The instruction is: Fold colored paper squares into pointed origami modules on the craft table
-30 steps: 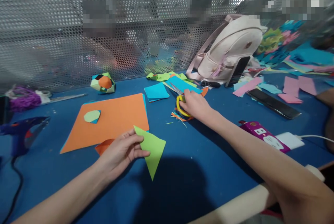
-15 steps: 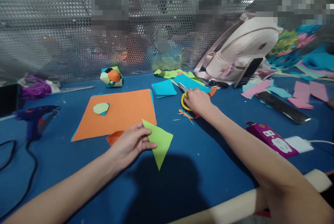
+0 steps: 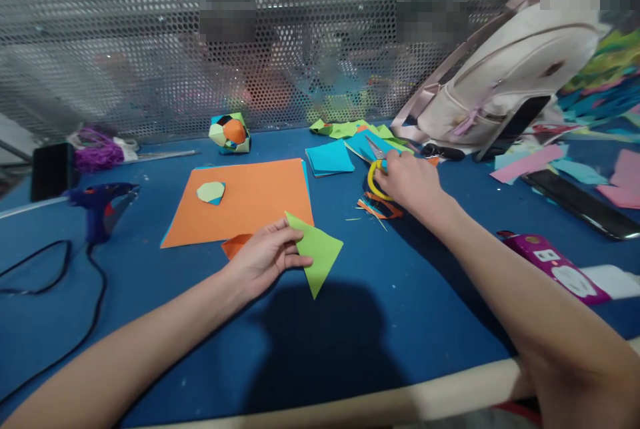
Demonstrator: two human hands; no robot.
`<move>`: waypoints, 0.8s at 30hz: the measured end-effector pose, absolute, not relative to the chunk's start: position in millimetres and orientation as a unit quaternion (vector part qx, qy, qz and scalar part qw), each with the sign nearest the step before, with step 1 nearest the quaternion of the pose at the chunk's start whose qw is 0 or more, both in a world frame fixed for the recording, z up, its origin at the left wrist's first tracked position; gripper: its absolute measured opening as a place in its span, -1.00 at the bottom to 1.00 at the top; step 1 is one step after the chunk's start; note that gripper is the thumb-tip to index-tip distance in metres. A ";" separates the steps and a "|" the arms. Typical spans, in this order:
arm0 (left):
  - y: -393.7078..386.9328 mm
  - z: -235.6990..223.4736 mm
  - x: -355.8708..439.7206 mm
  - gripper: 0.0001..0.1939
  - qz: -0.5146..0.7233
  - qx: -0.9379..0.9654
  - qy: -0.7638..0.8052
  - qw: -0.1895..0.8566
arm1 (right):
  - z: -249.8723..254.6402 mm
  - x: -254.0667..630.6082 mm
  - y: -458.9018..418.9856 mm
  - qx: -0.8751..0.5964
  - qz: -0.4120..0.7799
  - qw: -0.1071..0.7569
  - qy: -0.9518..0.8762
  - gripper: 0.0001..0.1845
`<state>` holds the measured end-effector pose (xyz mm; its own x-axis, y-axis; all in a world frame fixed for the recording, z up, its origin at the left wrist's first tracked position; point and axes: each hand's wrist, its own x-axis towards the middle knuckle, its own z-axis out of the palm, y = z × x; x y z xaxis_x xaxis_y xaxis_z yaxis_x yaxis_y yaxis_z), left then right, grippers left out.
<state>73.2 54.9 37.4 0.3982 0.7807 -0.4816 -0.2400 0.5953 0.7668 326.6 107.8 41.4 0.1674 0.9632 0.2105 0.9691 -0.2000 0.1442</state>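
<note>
My left hand (image 3: 263,257) pinches a folded light-green paper (image 3: 325,250) between thumb and fingers, above the front of the blue table. One corner of this paper points down towards me. Farther off to the right, my right hand (image 3: 414,181) is closed on the yellow-handled scissors (image 3: 373,181). Their blades point away, over blue paper (image 3: 357,143); part of the handle is hidden by my fingers. Just below the scissors lie orange paper scraps (image 3: 383,207). Beside my left wrist, a folded orange piece (image 3: 235,244) is partly covered.
Orange sheets (image 3: 255,189) bear a small green-and-blue folded piece (image 3: 211,193). Behind them stands a paper ball (image 3: 230,133). A blue paper stack (image 3: 329,158) lies centrally. A glue gun (image 3: 100,209) with cord is left; a backpack (image 3: 505,75), phone (image 3: 580,205) and purple power strip (image 3: 555,265) are right.
The view has turned a little to the left. The scissors in my right hand have shifted slightly away and to the right. My left hand keeps the green paper in much the same pose.
</note>
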 end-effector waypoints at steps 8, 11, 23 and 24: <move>56.8 37.4 72.5 -0.90 0.332 0.304 0.444 0.775 | 34.1 346.7 97.0 -0.783 -0.056 -0.047 -0.617 -0.56; 55.3 38.5 72.7 -0.90 0.333 0.301 0.438 0.779 | 42.7 345.4 91.6 -0.773 -0.072 -0.028 -0.630 -0.58; 47.6 41.8 75.4 -0.93 0.344 0.325 0.397 0.786 | 47.3 262.9 14.2 -0.518 0.360 0.248 -0.736 -0.70; 46.5 42.4 75.8 -0.93 0.347 0.335 0.399 0.780 | 43.3 262.1 14.6 -0.530 0.323 0.274 -0.735 -0.70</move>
